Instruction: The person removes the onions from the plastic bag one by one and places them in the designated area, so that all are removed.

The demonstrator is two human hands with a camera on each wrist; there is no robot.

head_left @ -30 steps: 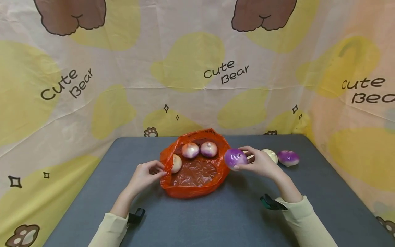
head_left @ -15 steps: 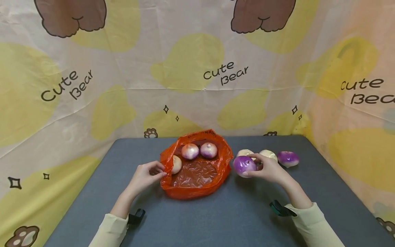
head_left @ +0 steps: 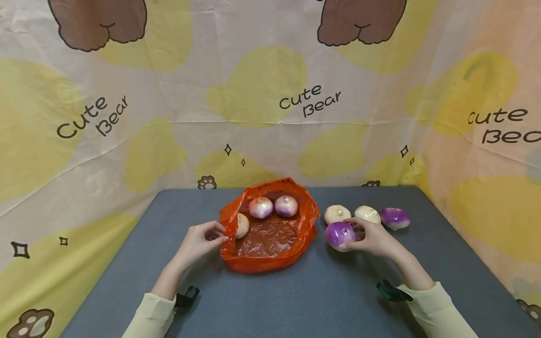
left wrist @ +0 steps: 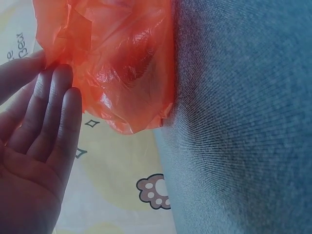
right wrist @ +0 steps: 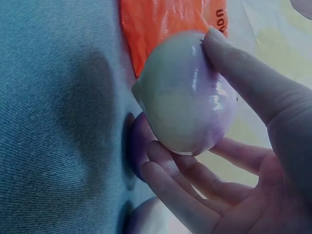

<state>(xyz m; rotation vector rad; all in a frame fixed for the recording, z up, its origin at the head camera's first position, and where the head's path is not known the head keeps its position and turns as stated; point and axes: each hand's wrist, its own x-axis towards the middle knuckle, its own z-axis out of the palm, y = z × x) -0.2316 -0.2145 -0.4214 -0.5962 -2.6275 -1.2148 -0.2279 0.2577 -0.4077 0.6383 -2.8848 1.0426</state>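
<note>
Head view, lower left: the left hand (head_left: pixel 200 239) pinches an orange plastic bag (head_left: pixel 258 265). Lower right: the right hand (head_left: pixel 374 238) grips a purple turnip (head_left: pixel 338 235).

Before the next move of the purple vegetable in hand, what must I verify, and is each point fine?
1. Right grip holds purple vegetable: ok.
2. Lifted off table: ok, its shadow lies apart.
3. Left grip on bag rim: ok.
4. Bag mouth open: ok.
5. Held vegetable over bag mouth: not ok, right of it.
6. Clear of white vegetable behind: cannot tell, they overlap in head view.
</note>
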